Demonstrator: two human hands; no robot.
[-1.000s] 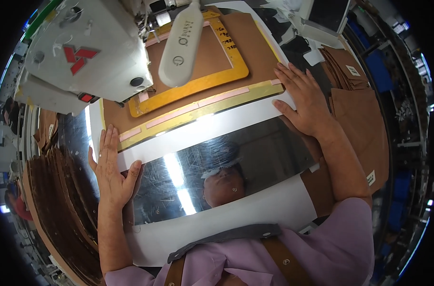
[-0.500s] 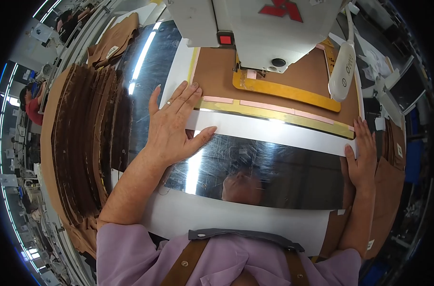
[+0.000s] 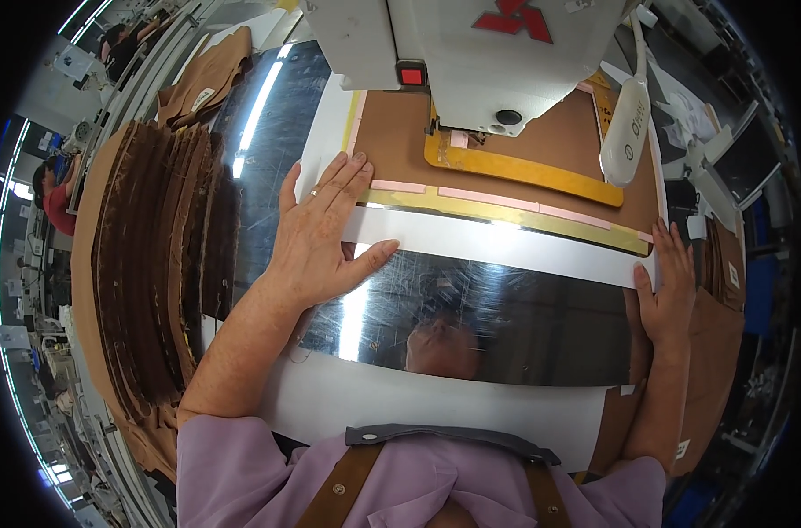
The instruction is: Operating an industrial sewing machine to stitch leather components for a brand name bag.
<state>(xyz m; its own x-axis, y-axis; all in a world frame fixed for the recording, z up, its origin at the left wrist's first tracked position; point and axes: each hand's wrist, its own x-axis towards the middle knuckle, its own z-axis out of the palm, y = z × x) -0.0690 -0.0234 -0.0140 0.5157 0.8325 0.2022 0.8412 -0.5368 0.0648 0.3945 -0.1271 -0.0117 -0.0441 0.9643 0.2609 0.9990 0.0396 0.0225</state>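
My left hand (image 3: 311, 242) lies flat with fingers stretched, its fingertips at the near left corner of a brown fabric panel (image 3: 390, 132). My right hand (image 3: 669, 290) rests at the panel's near right corner, fingers extended and thumb apart. Yellow and pink strips (image 3: 488, 204) edge the panel, which lies on a white sheet (image 3: 506, 245). A white sewing machine head (image 3: 480, 66) hangs over the panel. Its yellow clamp frame (image 3: 532, 174) lies on the fabric. The needle area is partly hidden.
A shiny metal plate (image 3: 506, 326) lies between my arms. At left stands a thick stack of brown pieces (image 3: 145, 264), with folded brown fabric (image 3: 207, 79) behind it. More brown pieces (image 3: 713, 352) lie at right. A white hand-held device (image 3: 625, 132) hangs beside the machine.
The whole view has shifted very slightly. Both hands keep their places at the panel's corners, and the clamp and fabric show no clear movement.
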